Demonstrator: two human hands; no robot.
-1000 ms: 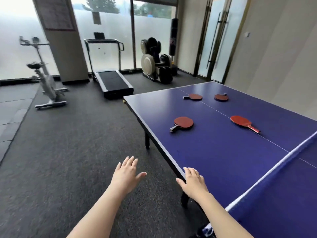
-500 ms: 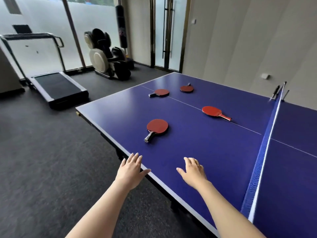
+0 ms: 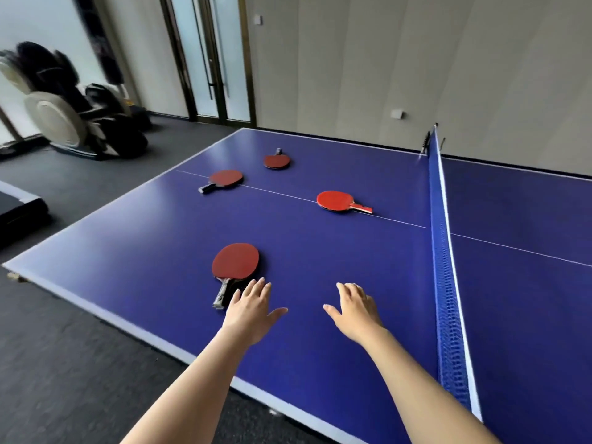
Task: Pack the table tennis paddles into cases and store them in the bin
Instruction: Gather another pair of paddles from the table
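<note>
Nearest paddle (image 3: 235, 261): lying flat on the table (image 3: 320, 251), lower centre of the frame, red face up; its handle is pointing down and slightly left toward the near edge, so its long axis is running roughly up and down the frame, blade farther, handle nearer.
Left hand (image 3: 251, 310): reaching out palm down with fingers straight and spread, holding nothing; its fingertips are lying just beside the handle, on its right, though whether they are touching it I cannot tell.
Right hand (image 3: 355, 310): also stretched out and holding nothing, fingers loosely extended; it is hovering well to the right of that paddle.
Key relation: the paddle is sitting up and to the left of both hands; the left hand is clearly the nearer one, and the handle end is facing it, so a small shift leftward is probably all a grip is needing.
Other paddles: three more are lying farther up the frame; one at centre right (image 3: 339, 201), one at centre left (image 3: 224, 179), one beyond them (image 3: 277, 161); all well apart from the hands.
Net (image 3: 443, 251): running down the right side of the frame.
Cases and bin: not showing in view; packing appears not yet begun.
</note>
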